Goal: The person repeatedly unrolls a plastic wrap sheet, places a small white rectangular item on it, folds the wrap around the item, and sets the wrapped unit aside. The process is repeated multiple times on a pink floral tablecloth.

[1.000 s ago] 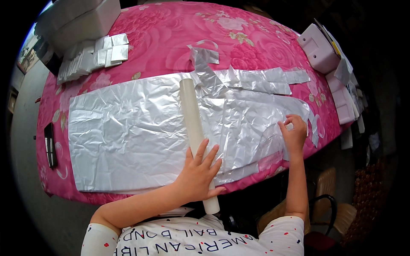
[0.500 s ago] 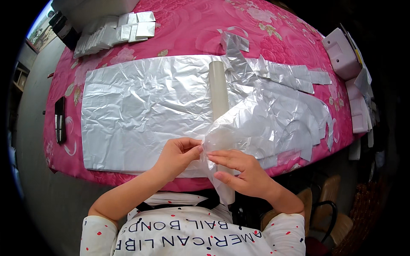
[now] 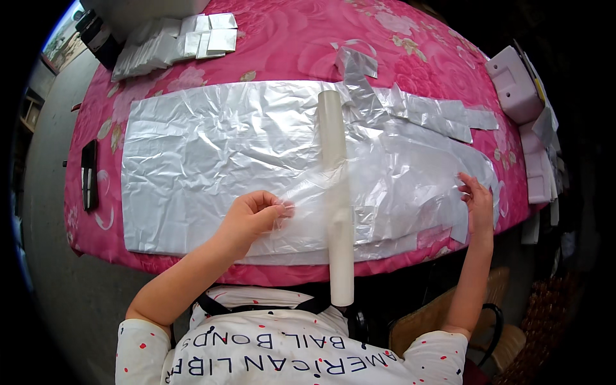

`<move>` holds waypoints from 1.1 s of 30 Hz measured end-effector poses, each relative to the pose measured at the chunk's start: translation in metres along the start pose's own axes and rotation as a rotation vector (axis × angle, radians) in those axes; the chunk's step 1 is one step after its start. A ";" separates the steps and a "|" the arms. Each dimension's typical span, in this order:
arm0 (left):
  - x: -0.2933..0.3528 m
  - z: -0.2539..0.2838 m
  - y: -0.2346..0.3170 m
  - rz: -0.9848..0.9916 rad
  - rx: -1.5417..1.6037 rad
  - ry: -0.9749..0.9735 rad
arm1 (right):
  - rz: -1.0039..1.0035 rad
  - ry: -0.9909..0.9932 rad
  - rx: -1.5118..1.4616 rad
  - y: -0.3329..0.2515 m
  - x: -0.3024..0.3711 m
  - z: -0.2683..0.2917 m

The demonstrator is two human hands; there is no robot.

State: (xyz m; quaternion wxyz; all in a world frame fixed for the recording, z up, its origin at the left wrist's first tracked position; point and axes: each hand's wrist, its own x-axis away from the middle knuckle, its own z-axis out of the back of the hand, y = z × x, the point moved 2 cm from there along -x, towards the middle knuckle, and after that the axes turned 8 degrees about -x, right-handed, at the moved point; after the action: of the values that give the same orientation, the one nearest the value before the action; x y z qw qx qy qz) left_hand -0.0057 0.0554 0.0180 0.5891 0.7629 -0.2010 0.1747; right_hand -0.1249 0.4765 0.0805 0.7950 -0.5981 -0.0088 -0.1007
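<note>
My left hand (image 3: 255,215) is closed in a pinch on a thin clear plastic film (image 3: 308,192). From there the film runs rightward across a pale roll (image 3: 332,128), which lies lengthwise with its near end past the table's front edge. Over the silvery plastic sheets at the right, my right hand (image 3: 477,199) is raised with its fingers apart and slightly bent. No grip on the film shows there. Under the roll and film lies a large crinkled silvery sheet (image 3: 186,173).
The pink flowered tablecloth (image 3: 289,32) carries folded silvery packets (image 3: 154,48) at the far left, beside a dark jar (image 3: 96,40). A black flat object (image 3: 90,176) lies near the left edge. Pale pink plastic boxes (image 3: 513,86) stand at the right; a chair (image 3: 430,311) is below.
My hands have parted: the right swung far to the right and opened out, while the left moved slightly left and away from me. The gathered film now lies spread over the roll.
</note>
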 end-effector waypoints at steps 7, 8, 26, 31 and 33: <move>-0.006 0.008 -0.004 0.001 0.008 -0.039 | 0.381 0.355 0.414 -0.006 0.045 -0.007; -0.005 0.010 -0.004 0.010 0.012 -0.043 | 0.337 0.092 0.318 -0.004 0.064 -0.038; 0.054 0.145 0.081 -0.537 -1.295 0.639 | -0.288 -0.693 0.451 0.004 0.165 -0.156; 0.018 0.009 0.052 -0.957 -1.303 0.164 | -0.291 -0.707 0.458 0.006 0.168 -0.159; -0.005 -0.028 0.031 -0.974 -1.236 0.045 | -0.303 -0.721 0.459 0.005 0.167 -0.158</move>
State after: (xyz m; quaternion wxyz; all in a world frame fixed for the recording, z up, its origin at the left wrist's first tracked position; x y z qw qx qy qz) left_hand -0.0266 0.0755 0.0483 0.9208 0.2953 0.1072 -0.2309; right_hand 0.0230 0.3020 0.0531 0.8295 -0.3953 -0.3946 0.0031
